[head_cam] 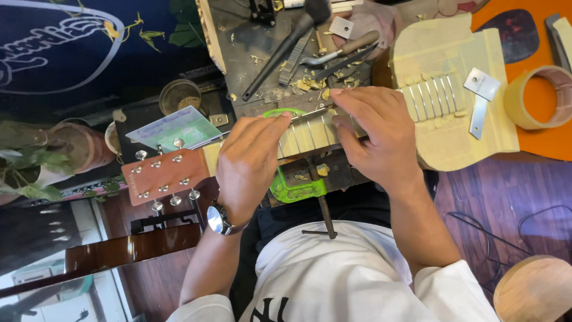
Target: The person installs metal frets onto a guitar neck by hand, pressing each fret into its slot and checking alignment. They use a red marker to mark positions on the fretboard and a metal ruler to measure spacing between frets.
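Starting at the left, the guitar headstock (pixel 164 174) sticks out past the bench, tuners up. The left hand (pixel 247 164) lies flat over the neck (pixel 310 136) just past the nut, fingers closed down on it and pressing. The green clamp (pixel 292 188) grips the neck to the bench right under that hand. The right hand (pixel 381 134) has its fingertips pinched on a thin metal file (pixel 313 113) laid along the far edge of the fretboard (hard to tell how much of it is under the fingers). The body (pixel 453 101) is masked in tape.

Risk as I see it: the file could skip off a fret and gouge bare wood if the pressure goes uneven.

Containers: a round tin (pixel 179 95), contents unclear, and a tape roll (pixel 539 98).
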